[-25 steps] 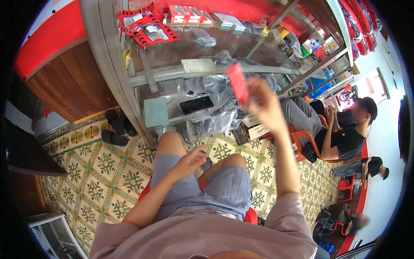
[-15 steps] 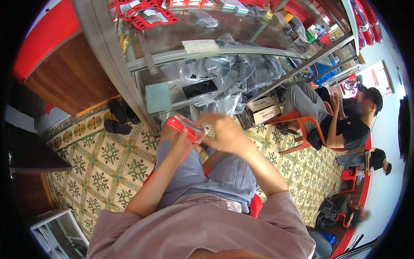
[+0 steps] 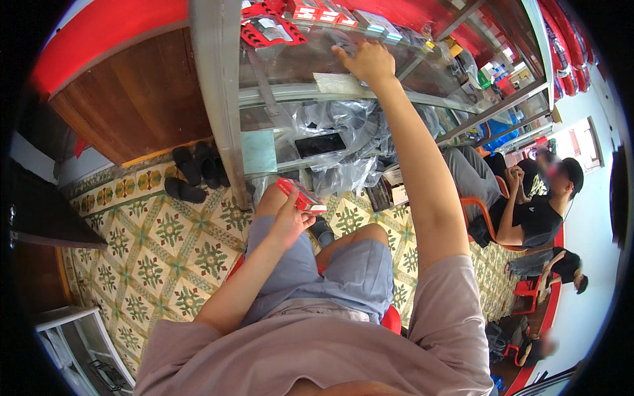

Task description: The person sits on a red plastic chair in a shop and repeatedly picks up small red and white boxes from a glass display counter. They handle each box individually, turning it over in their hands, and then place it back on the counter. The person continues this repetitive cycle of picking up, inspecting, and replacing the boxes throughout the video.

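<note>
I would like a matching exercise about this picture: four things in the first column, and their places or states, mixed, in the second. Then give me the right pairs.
Column 1
1. Left hand
2. Right hand
3. Flat black device
4. Dark slippers

Column 2
A. Lying beside crumpled clear plastic
B. On the patterned tiled floor
C. Holding a red-and-white box
D. Stretched out over the cabinet's upper shelf

Right pairs: 1-C, 2-D, 3-A, 4-B
</note>
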`<state>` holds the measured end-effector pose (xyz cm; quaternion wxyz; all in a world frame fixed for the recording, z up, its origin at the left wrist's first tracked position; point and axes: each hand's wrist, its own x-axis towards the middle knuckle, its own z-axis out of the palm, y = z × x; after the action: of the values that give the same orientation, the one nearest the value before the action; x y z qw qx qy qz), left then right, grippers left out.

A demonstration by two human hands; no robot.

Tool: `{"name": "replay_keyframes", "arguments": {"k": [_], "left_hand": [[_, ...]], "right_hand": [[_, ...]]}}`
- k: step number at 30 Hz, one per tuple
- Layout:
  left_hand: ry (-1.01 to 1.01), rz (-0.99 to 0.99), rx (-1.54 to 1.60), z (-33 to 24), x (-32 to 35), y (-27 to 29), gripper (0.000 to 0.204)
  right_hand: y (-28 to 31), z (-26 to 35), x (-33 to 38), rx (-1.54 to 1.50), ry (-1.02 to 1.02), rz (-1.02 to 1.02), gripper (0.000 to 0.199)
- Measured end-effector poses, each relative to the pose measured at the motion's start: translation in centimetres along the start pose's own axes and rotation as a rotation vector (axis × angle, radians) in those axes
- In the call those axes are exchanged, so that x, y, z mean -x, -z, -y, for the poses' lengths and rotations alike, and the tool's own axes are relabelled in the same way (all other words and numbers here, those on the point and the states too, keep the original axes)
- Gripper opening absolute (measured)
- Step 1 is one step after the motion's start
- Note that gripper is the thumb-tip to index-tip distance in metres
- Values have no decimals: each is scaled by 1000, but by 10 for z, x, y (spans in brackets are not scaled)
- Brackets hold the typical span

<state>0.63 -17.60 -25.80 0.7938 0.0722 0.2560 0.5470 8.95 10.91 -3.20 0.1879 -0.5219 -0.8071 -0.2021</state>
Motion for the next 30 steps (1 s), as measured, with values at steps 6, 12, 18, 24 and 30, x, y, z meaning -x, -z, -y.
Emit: {"name": "replay_keyframes", "arguments": {"k": [6,12,18,24,30], "left_hand": [[-35,-66,-70,7,-4,1,53],[-30,-117,-8,9,-12,11,54],[-35,-154,8,-1,-6,0,58],[-12,-87,-175,4,4,-10,55],[-150,-170,-240,5,4,-22,49]], "right_hand": [[0,-6,-1,-127,104,57,47],[41,-22,53,-1085,-138,107,29],[90,-8,198,-1850,-555,253,25],[33,30,335,-1263,-530,67,25],[31,53,375,-1233,-400,124,15]]}}
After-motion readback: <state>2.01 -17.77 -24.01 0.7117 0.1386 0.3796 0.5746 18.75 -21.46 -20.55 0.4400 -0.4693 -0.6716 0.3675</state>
